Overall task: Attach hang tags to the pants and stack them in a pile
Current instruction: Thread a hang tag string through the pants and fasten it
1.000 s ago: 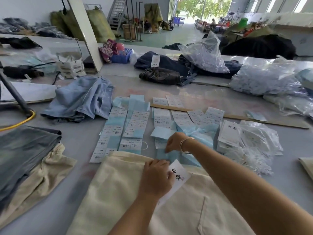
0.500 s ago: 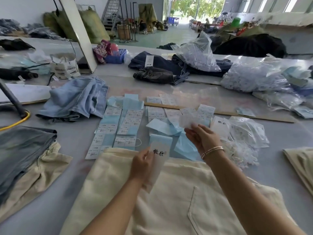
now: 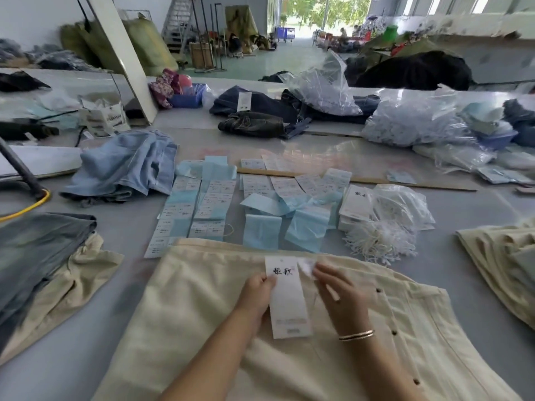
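Cream pants lie flat on the table in front of me. Over them my left hand pinches a long white hang tag with black characters by its left edge. My right hand holds a small white label at its fingertips, right beside the tag's top; the label is blurred. A bangle sits on my right wrist. Rows of size labels and blue paper slips lie just beyond the pants. A stack of hang tags and a bundle of white strings sit to the right.
A pile of grey-blue and cream pants lies at the left, light blue jeans behind it. More cream pants are at the right edge. Plastic bags, dark jeans and a wooden ruler lie further back.
Both hands came back down over the cream pants. My right hand brought a small label from the label rows to the top of the hang tag in my left hand.
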The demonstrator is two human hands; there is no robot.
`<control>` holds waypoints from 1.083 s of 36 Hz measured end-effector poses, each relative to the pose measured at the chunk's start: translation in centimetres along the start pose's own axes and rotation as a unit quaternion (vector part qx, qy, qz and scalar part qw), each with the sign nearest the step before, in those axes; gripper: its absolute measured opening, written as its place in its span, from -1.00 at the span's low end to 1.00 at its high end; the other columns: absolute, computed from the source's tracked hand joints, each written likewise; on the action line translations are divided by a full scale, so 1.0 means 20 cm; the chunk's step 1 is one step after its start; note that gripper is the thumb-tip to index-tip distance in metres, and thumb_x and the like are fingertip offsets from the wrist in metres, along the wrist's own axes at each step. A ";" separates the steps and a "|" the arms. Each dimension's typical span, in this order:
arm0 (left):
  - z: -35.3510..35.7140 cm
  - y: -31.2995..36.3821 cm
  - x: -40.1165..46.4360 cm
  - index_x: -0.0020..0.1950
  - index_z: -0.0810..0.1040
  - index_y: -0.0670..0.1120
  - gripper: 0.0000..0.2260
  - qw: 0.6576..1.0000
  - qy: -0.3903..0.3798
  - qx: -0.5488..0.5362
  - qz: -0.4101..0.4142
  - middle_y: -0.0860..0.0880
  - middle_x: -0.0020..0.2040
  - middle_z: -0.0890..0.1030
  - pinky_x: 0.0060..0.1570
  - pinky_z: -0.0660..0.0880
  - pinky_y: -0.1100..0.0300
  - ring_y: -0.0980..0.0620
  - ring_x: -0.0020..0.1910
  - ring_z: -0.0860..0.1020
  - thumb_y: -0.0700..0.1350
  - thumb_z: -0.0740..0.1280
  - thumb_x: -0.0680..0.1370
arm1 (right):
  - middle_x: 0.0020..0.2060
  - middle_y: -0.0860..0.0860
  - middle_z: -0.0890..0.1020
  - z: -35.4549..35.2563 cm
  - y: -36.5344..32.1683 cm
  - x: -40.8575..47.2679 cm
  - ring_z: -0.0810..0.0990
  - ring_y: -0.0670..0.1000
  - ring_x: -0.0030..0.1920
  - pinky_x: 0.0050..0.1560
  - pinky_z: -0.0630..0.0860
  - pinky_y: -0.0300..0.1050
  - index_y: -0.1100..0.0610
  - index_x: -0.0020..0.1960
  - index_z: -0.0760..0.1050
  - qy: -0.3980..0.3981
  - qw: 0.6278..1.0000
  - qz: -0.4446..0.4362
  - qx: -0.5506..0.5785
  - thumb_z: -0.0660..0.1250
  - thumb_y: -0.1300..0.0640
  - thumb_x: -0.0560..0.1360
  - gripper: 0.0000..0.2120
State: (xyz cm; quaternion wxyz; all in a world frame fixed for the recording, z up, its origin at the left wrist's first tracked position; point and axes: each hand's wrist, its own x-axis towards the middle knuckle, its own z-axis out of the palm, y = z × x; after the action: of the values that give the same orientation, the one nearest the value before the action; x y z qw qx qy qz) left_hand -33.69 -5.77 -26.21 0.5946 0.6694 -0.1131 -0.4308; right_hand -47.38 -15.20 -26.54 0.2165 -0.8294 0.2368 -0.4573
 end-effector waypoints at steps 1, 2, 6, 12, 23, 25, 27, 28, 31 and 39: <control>0.00 0.01 0.00 -0.12 0.57 -0.16 -0.80 1.000 0.007 0.012 0.005 -0.24 -0.10 0.62 -0.10 0.47 0.07 -0.09 -0.16 0.55 -0.23 0.21 0.63 | -0.04 0.17 0.68 0.01 -0.01 -0.03 0.66 0.03 -0.03 0.06 0.49 -0.33 0.29 -0.08 0.67 -0.035 0.999 -0.024 -0.013 0.48 0.51 0.27 -0.73; 0.01 0.01 0.01 -0.13 0.57 -0.15 -0.80 1.000 0.011 0.025 0.009 -0.25 -0.08 0.63 -0.08 0.49 0.01 -0.10 -0.15 0.55 -0.22 0.20 0.63 | -0.05 0.16 0.68 0.03 -0.02 -0.06 0.69 0.06 -0.07 0.00 0.53 -0.25 0.27 -0.09 0.68 -0.060 0.997 -0.041 -0.024 0.50 0.51 0.25 -0.72; 0.02 -0.01 0.02 -0.13 0.57 -0.13 -0.78 0.998 0.027 0.042 0.027 -0.24 -0.06 0.66 -0.01 0.55 -0.07 -0.12 -0.13 0.59 -0.19 0.18 0.64 | -0.05 0.17 0.69 0.08 -0.04 -0.09 0.71 0.09 -0.14 -0.24 0.62 -0.10 0.25 -0.08 0.68 -0.103 0.992 -0.066 -0.036 0.52 0.46 0.24 -0.72; 0.03 -0.01 0.01 -0.12 0.58 -0.11 -0.79 0.997 0.047 0.042 0.051 -0.21 -0.07 0.67 -0.02 0.56 -0.07 -0.16 -0.11 0.62 -0.18 0.19 0.64 | -0.07 0.15 0.69 0.07 -0.06 -0.08 0.71 0.09 -0.18 -0.34 0.62 -0.07 0.24 -0.08 0.69 -0.125 0.988 -0.074 -0.057 0.56 0.42 0.23 -0.72; 0.03 -0.02 0.04 -0.12 0.61 -0.08 -0.96 0.998 0.023 0.050 0.024 -0.08 -0.16 0.70 -0.10 0.60 0.02 -0.07 -0.18 0.66 -0.21 0.41 0.51 | -0.12 -0.06 0.69 0.07 -0.05 -0.06 0.64 0.07 -0.20 -0.18 0.60 -0.17 0.05 -0.10 0.69 -0.167 0.970 -0.139 -0.112 0.55 0.19 0.29 -0.80; 0.04 -0.01 0.05 -0.12 0.60 -0.10 -0.93 0.998 0.037 0.052 0.010 -0.15 -0.11 0.69 -0.04 0.58 -0.05 -0.13 -0.14 0.64 -0.26 0.42 0.48 | -0.10 -0.14 0.67 0.06 -0.05 -0.06 0.63 0.05 -0.16 -0.14 0.58 -0.16 -0.04 -0.08 0.68 -0.181 0.965 -0.135 -0.131 0.55 0.07 0.29 -0.79; 0.05 0.01 0.05 -0.08 0.61 -0.15 -0.93 0.998 0.048 0.033 -0.009 -0.20 -0.10 0.67 -0.07 0.58 -0.05 -0.14 -0.17 0.62 -0.29 0.41 0.49 | -0.06 -0.19 0.66 0.05 -0.06 -0.06 0.64 0.00 -0.10 -0.10 0.56 -0.18 -0.11 -0.04 0.67 -0.200 0.957 -0.134 -0.163 0.56 -0.09 0.24 -0.70; 0.06 0.01 0.04 -0.05 0.60 -0.18 -0.93 0.999 0.048 0.008 -0.022 -0.22 -0.12 0.66 -0.11 0.57 -0.03 -0.15 -0.20 0.60 -0.30 0.39 0.50 | -0.02 -0.20 0.66 0.05 -0.07 -0.06 0.65 -0.02 -0.05 -0.06 0.56 -0.17 -0.12 0.00 0.66 -0.212 0.951 -0.130 -0.181 0.55 -0.21 0.19 -0.60; 0.05 0.05 0.05 -0.12 0.54 -0.19 -0.95 0.993 0.047 -0.071 -0.076 -0.21 -0.25 0.60 -0.25 0.53 0.04 -0.13 -0.33 0.55 -0.31 0.36 0.53 | 0.15 -0.15 0.62 0.06 -0.11 -0.09 0.62 -0.04 0.13 0.08 0.57 -0.05 -0.03 0.17 0.61 -0.255 0.928 -0.127 -0.239 0.37 -0.49 0.11 -0.22; 0.01 0.09 0.07 0.06 0.57 -0.25 -0.86 0.988 0.005 -0.078 -0.136 -0.24 -0.17 0.62 -0.24 0.55 -0.01 -0.17 -0.28 0.58 -0.30 0.37 0.52 | 0.27 -0.30 0.49 -0.12 -0.10 -0.16 0.26 0.06 0.46 0.30 0.10 0.18 -0.20 0.27 0.51 -0.358 0.846 -0.241 -0.312 0.05 -0.31 0.44 -0.50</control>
State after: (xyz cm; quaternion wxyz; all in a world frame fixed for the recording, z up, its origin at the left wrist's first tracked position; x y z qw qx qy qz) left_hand -32.42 -7.31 -25.26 0.5809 0.6325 0.0159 -0.5121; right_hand -50.64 -12.03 -26.37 -0.1013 -0.9904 0.0654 -0.0680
